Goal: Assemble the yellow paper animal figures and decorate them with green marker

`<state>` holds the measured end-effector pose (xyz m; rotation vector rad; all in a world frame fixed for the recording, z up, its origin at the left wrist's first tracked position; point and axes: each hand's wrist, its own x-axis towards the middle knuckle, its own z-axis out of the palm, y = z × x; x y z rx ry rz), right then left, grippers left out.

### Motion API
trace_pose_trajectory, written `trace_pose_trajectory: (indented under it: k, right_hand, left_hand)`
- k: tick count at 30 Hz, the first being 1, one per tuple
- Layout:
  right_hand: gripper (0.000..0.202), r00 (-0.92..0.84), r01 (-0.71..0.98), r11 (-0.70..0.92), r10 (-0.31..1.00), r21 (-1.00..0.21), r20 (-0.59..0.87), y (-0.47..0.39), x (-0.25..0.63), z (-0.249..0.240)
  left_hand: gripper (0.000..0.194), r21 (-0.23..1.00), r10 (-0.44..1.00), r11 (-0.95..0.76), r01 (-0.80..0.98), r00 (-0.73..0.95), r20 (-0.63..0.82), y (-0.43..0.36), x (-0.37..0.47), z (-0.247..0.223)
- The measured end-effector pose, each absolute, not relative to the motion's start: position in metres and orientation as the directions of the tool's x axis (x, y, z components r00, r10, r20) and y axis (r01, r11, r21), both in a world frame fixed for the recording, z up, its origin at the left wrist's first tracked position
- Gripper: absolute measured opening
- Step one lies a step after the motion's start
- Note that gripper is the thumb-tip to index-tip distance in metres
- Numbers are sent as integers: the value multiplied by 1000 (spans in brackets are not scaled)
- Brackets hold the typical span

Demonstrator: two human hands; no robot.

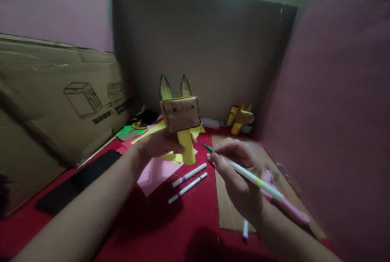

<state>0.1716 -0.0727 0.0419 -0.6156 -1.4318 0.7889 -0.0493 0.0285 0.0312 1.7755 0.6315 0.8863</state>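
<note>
My left hand [163, 143] is closed round a cardboard animal figure [184, 115], held upright above the table. It has a boxy cardboard face with two dark eyes, two pointed ears edged in dark green, and a yellow tube below the head. In my right hand [239, 172] a white felt-tip marker [248, 174] is gripped like a pen, its green tip pointing left toward the yellow tube but apart from it. Below the figure, a white marker with a purple band [189, 175] and a thinner white marker [188, 188] lie on the red table.
A cardboard sheet [230, 209] lies at right, with a pink-handled tool [292, 209] over it, partly behind my right hand. A second cardboard animal [242, 118] stands at back right. Coloured paper [155, 174], scissors [139, 126] and a black flat panel [77, 182] are at left.
</note>
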Motion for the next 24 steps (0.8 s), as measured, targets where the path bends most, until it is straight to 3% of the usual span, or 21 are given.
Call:
trace_pose_trajectory:
  k: [7, 24]
  right_hand:
    - [9, -107, -48, 640, 760, -767, 641, -77, 151, 26]
    - [5, -58, 14, 647, 761, -762, 646, -73, 151, 20]
  left_hand:
    - [34, 967, 726, -239, -87, 645, 238, 8, -48, 34]
    - [36, 986, 704, -51, -159, 694, 148, -2, -37, 39]
